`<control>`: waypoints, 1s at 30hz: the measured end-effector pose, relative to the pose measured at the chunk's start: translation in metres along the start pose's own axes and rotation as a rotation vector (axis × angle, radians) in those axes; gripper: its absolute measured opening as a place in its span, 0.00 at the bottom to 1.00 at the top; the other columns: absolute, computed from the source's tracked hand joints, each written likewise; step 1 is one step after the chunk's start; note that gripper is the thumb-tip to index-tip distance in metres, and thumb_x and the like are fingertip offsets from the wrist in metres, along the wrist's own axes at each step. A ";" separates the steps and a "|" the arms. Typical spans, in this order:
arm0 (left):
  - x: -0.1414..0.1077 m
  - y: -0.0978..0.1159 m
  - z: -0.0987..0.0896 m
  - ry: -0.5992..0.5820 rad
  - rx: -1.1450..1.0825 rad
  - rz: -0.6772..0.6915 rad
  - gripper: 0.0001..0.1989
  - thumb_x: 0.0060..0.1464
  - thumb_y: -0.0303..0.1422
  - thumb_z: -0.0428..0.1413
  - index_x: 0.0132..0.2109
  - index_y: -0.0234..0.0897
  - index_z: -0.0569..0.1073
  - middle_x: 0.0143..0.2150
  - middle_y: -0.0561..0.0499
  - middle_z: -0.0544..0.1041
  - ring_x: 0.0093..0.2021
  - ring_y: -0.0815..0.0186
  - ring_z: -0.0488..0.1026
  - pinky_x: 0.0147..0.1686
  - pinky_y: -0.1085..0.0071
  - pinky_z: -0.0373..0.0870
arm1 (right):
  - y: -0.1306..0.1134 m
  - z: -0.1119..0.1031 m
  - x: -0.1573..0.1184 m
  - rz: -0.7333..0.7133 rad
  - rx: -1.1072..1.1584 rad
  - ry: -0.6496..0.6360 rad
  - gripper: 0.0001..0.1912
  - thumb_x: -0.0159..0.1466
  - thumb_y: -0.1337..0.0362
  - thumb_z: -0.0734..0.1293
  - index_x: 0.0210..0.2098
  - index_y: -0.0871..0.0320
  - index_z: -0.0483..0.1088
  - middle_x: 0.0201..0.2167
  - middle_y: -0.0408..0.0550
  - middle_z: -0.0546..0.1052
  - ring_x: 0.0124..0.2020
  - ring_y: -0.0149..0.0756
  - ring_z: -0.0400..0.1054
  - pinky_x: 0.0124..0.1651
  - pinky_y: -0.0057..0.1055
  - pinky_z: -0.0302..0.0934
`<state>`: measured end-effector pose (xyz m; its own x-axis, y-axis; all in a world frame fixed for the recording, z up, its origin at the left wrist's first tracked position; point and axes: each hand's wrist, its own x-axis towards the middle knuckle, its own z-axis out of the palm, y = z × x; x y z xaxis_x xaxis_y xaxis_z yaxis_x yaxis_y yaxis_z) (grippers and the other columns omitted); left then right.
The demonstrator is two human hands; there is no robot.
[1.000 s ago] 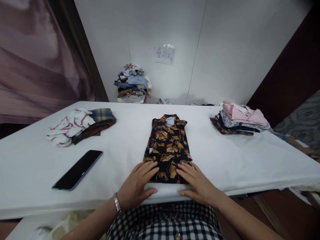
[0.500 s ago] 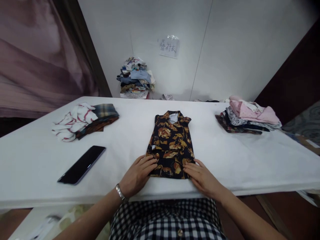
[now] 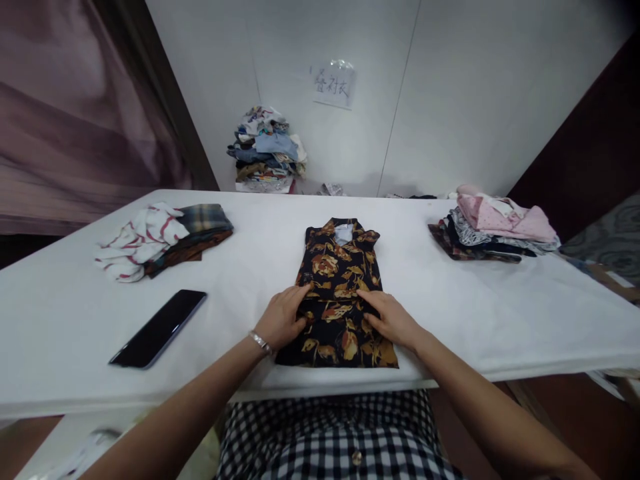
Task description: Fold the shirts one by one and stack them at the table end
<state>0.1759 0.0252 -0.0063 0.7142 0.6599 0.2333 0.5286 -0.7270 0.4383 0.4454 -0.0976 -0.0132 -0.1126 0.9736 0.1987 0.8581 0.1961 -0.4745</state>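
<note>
A black collared shirt with brown and gold flowers lies folded in a narrow shape on the white table, its collar pointing away from me. My left hand rests on its left edge, thumb and fingers apart, near a crosswise fold line. On the opposite edge lies my right hand, fingertips at the same fold line and thumb lower down on the cloth. The undersides of both hands are hidden.
A dark phone lies at the left on the table. Behind it are a crumpled white-and-red cloth and a folded plaid garment. Folded clothes with pink on top sit at the right. Another clothes pile stands beyond the far edge.
Both hands have moved away from me along the shirt, from its near end to the fold line. The shirt's near end now looks wider and lies closer to the table's front edge.
</note>
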 end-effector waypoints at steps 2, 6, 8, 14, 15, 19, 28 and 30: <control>0.010 0.004 -0.002 -0.017 -0.014 -0.030 0.25 0.41 0.24 0.52 0.50 0.37 0.73 0.48 0.43 0.76 0.51 0.55 0.71 0.54 0.54 0.64 | -0.001 0.001 0.008 0.038 0.046 0.020 0.23 0.63 0.67 0.60 0.58 0.55 0.66 0.50 0.52 0.75 0.50 0.42 0.68 0.55 0.47 0.61; 0.024 0.012 -0.015 -0.038 -0.320 -0.131 0.12 0.48 0.28 0.48 0.36 0.39 0.76 0.36 0.50 0.78 0.41 0.60 0.73 0.45 0.63 0.68 | -0.003 -0.002 0.015 0.135 0.314 0.114 0.16 0.65 0.62 0.59 0.49 0.53 0.73 0.44 0.47 0.78 0.44 0.39 0.72 0.50 0.41 0.65; 0.034 0.009 -0.018 -0.055 -0.469 -0.268 0.12 0.53 0.36 0.48 0.36 0.38 0.75 0.36 0.50 0.78 0.39 0.60 0.73 0.40 0.65 0.70 | 0.001 -0.003 0.021 0.205 0.404 0.120 0.17 0.64 0.60 0.60 0.49 0.55 0.73 0.40 0.47 0.79 0.40 0.39 0.73 0.46 0.39 0.67; 0.037 -0.002 -0.013 0.146 -0.147 -0.335 0.15 0.54 0.41 0.50 0.43 0.36 0.72 0.41 0.46 0.75 0.38 0.61 0.72 0.41 0.63 0.69 | -0.001 -0.009 0.010 0.089 0.138 0.357 0.17 0.64 0.61 0.61 0.51 0.56 0.70 0.50 0.54 0.74 0.52 0.43 0.67 0.56 0.43 0.60; 0.027 0.001 -0.013 0.160 -0.135 -0.264 0.15 0.56 0.41 0.49 0.44 0.37 0.72 0.42 0.46 0.75 0.39 0.62 0.72 0.42 0.63 0.69 | -0.006 -0.010 -0.002 0.009 0.125 0.349 0.17 0.65 0.60 0.60 0.52 0.55 0.68 0.51 0.53 0.73 0.53 0.41 0.66 0.56 0.42 0.60; -0.035 0.016 -0.015 -0.047 -0.161 0.068 0.14 0.54 0.41 0.55 0.47 0.45 0.72 0.48 0.48 0.75 0.47 0.61 0.72 0.48 0.63 0.70 | -0.031 -0.007 -0.054 -0.290 0.028 0.074 0.28 0.63 0.56 0.65 0.61 0.54 0.59 0.56 0.54 0.69 0.58 0.43 0.61 0.60 0.42 0.57; -0.055 0.017 -0.007 -0.203 0.032 0.186 0.28 0.41 0.24 0.55 0.52 0.49 0.72 0.56 0.50 0.74 0.58 0.54 0.67 0.57 0.53 0.64 | -0.030 0.001 -0.050 -0.201 -0.059 -0.104 0.23 0.59 0.72 0.61 0.54 0.55 0.67 0.55 0.54 0.71 0.57 0.42 0.61 0.60 0.42 0.53; -0.047 0.019 -0.012 -0.197 0.041 0.214 0.28 0.41 0.22 0.52 0.50 0.47 0.73 0.55 0.50 0.75 0.57 0.55 0.68 0.58 0.52 0.63 | -0.029 -0.004 -0.043 -0.199 -0.001 -0.085 0.21 0.59 0.73 0.60 0.51 0.55 0.69 0.50 0.52 0.74 0.53 0.40 0.66 0.58 0.41 0.55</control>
<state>0.1469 -0.0176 0.0021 0.8849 0.4438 0.1417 0.3714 -0.8556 0.3606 0.4273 -0.1460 -0.0047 -0.3217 0.9220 0.2157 0.8153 0.3855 -0.4321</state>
